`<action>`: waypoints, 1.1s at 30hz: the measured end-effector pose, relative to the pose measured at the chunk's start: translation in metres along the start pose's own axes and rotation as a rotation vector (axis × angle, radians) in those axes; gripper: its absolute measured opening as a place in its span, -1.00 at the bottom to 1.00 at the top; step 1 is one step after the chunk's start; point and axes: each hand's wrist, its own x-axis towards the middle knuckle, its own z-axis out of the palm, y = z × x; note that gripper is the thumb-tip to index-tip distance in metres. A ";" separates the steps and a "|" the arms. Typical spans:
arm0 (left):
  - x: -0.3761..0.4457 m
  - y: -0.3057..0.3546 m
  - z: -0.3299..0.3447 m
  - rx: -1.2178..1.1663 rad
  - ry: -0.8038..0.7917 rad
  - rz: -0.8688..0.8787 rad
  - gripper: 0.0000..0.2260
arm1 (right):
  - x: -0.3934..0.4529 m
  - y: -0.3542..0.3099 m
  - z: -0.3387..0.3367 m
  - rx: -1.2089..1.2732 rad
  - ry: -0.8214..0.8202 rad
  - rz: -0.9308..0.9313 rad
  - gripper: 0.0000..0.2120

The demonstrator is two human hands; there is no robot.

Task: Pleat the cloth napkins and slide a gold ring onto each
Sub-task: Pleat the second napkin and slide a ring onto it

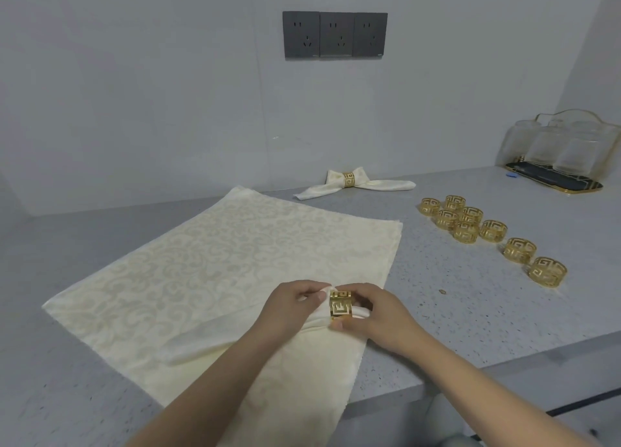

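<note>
Napkin one, cream damask cloth, sits ringed; my left hand pinches the second gathered napkin, right hand grips its gold fretwork ring; stacked flat napkins remain.

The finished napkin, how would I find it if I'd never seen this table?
Look at the grey outlets on the back wall, then drop straight down to the counter. There lies the finished napkin, fanned like a bow with a gold ring round its middle. The loose rings to the right hold no cloth.
</note>
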 end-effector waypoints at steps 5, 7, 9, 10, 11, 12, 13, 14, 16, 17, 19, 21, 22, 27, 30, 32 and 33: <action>-0.002 0.001 -0.006 -0.094 -0.025 -0.043 -0.86 | -0.007 0.000 0.004 0.085 0.107 -0.026 -0.58; -0.002 0.002 -0.008 -0.086 -0.050 -0.060 -0.87 | -0.008 0.000 0.005 0.089 0.125 -0.035 -0.58; -0.003 0.004 -0.008 -0.048 -0.094 -0.076 -0.86 | -0.007 0.000 0.005 0.071 0.108 -0.046 -0.57; -0.003 0.005 -0.009 -0.038 -0.112 -0.084 -0.85 | -0.007 0.001 0.004 0.064 0.096 -0.051 -0.56; -0.004 0.005 -0.010 -0.046 -0.122 -0.096 -0.83 | -0.007 0.001 0.004 0.069 0.088 -0.050 -0.54; -0.006 0.007 -0.011 -0.067 -0.126 -0.108 -0.80 | -0.006 0.002 0.004 0.084 0.089 -0.044 -0.52; -0.007 0.008 -0.012 -0.094 -0.132 -0.119 -0.79 | -0.005 0.003 0.004 0.102 0.093 -0.034 -0.49; -0.007 0.007 -0.014 -0.126 -0.145 -0.129 -0.78 | -0.005 0.004 0.005 0.116 0.094 -0.023 -0.47; -0.007 0.005 -0.016 -0.195 -0.173 -0.148 -0.79 | -0.003 0.006 0.005 0.121 0.085 -0.013 -0.47; -0.008 0.003 -0.017 -0.211 -0.179 -0.151 -0.80 | -0.003 0.006 0.005 0.114 0.074 -0.015 -0.49; -0.008 -0.001 -0.019 -0.182 -0.206 -0.133 -0.77 | -0.002 0.005 0.005 0.096 0.050 -0.023 -0.53; -0.008 -0.004 -0.019 -0.127 -0.256 -0.094 -0.70 | -0.002 0.004 0.006 0.057 0.055 -0.030 -0.56; -0.009 -0.004 -0.019 -0.099 -0.264 -0.075 -0.68 | -0.002 0.004 0.007 0.041 0.066 -0.035 -0.57; -0.009 -0.005 -0.018 0.094 -0.204 0.071 -0.61 | -0.003 0.008 0.000 0.146 -0.014 -0.021 -0.68; -0.010 -0.005 -0.013 0.109 -0.211 0.102 -0.49 | -0.003 0.010 -0.005 0.226 -0.063 -0.027 -0.74; -0.010 -0.008 -0.007 0.118 -0.133 0.098 -0.45 | -0.002 0.010 -0.005 0.261 -0.058 -0.020 -0.75; -0.010 -0.009 -0.005 0.114 -0.090 0.098 -0.48 | -0.002 0.011 -0.004 0.276 -0.055 -0.018 -0.75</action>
